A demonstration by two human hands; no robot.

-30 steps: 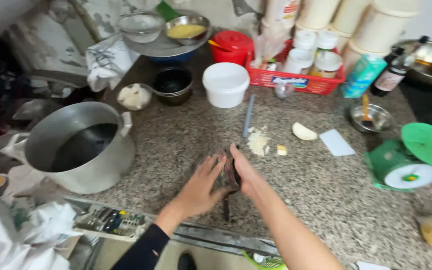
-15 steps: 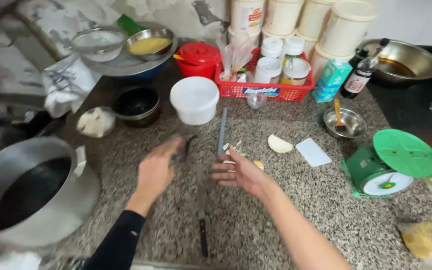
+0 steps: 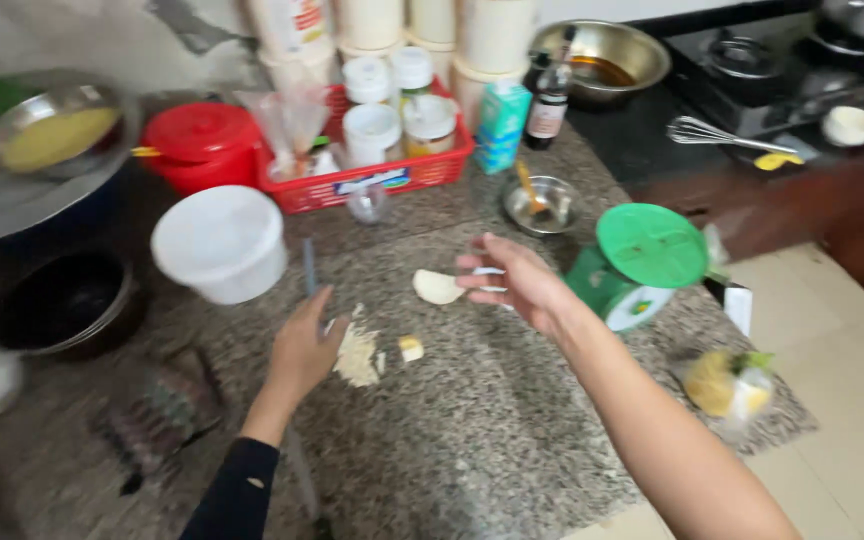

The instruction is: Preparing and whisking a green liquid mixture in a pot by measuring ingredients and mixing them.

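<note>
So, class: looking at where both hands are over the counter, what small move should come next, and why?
Probably the right hand should close on the pale garlic clove just beside its fingers. That hand is open and empty, and the left hand already rests by the chopped garlic pile near the thin knife.

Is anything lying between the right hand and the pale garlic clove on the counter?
Nothing visible. The right hand hovers open with its fingertips right beside the pale clove, only bare granite counter between them. The chopped garlic pile and left hand sit off to the side.
</note>
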